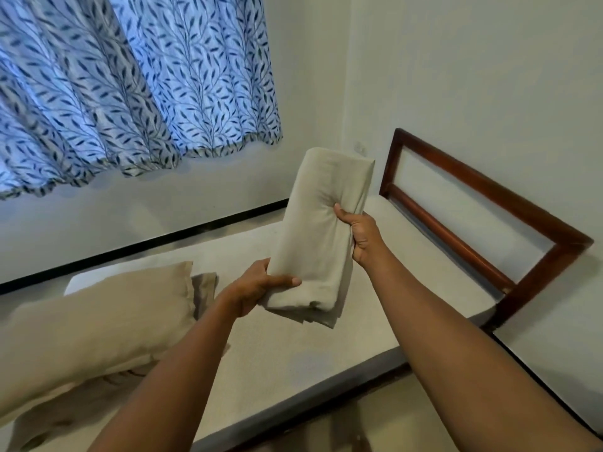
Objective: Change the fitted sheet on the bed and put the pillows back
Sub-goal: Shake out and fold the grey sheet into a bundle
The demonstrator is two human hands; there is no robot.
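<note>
The folded sheet (321,230) is held up between both hands, above the bare mattress (293,353). The left hand (257,287) pinches its near lower corner; the right hand (360,234) grips its right edge. Pillows (98,324) lie left of the left hand, the headboard (473,223) beyond the right. Shaken open carelessly, the sheet could slip free or catch the pillows.

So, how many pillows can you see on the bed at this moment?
2. One tan pillow lies on the left part of the mattress; a second pillow seems to lie beneath it, mostly hidden. More may be outside the view.
</note>
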